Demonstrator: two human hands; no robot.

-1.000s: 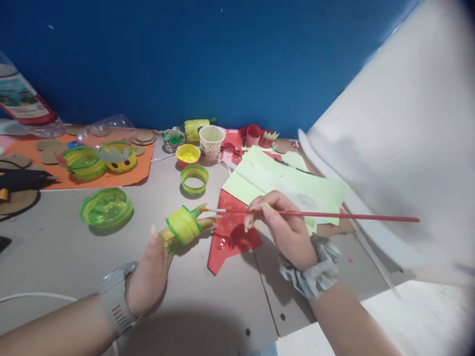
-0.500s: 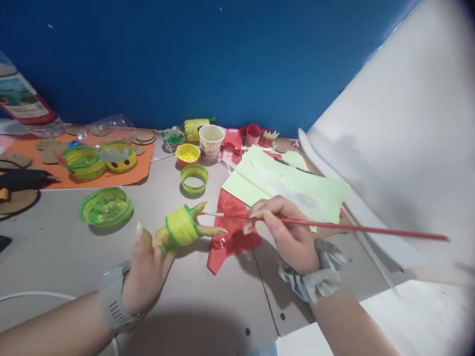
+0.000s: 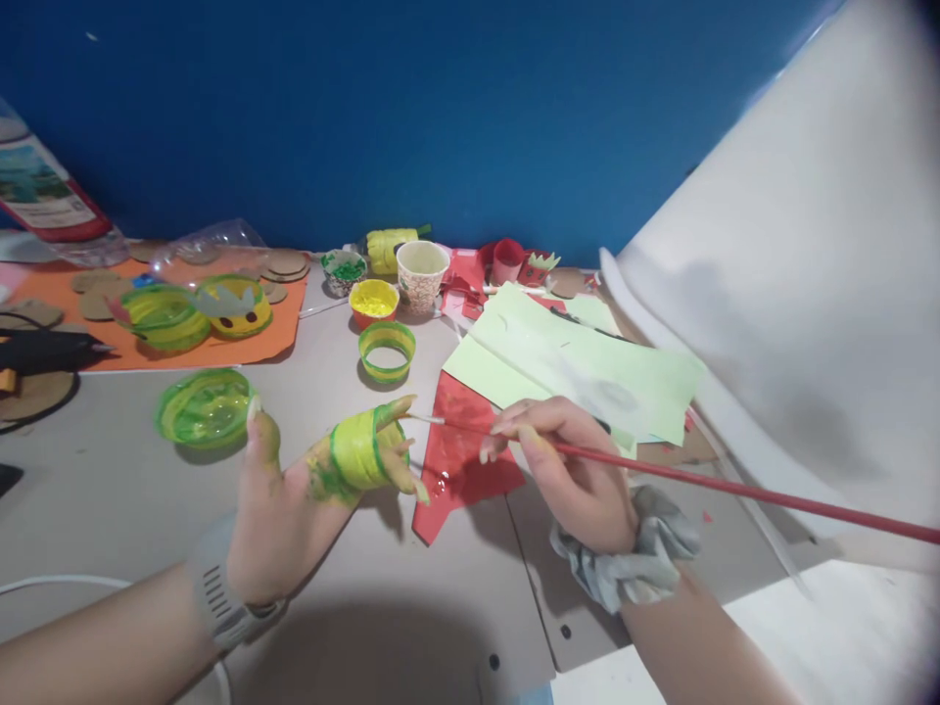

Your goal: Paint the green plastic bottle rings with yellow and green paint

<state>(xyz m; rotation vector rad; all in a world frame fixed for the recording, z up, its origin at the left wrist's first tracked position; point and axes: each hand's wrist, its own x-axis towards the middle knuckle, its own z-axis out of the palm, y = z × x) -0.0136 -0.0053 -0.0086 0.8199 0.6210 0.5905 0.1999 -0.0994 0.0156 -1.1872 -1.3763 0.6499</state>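
A yellow painted ring with green edges (image 3: 358,448) sits around the fingers of my left hand (image 3: 275,514), which hold it up from inside. The thumb stands apart, and paint stains the fingers. Between the fingertips of my right hand (image 3: 577,470) is a long red paintbrush (image 3: 741,487). Its bristle end points left, close to the ring's open end; whether it touches is unclear. Another yellow and green ring (image 3: 387,352) stands on the table behind. Nearby are a small cup of yellow paint (image 3: 374,302) and a cup of green paint (image 3: 344,271).
A paper cup (image 3: 422,276) stands behind the rings. Red paper (image 3: 470,470) and pale green sheets (image 3: 580,362) lie to the right. At left are a green-painted plastic piece (image 3: 206,409), orange paper (image 3: 283,333), a glue gun (image 3: 51,350) and a tilted bottle (image 3: 55,196).
My left hand has turned slightly, so more of the fingers shows beyond the ring, and its thumb has moved left. The paintbrush's back end has dropped and reaches farther right.
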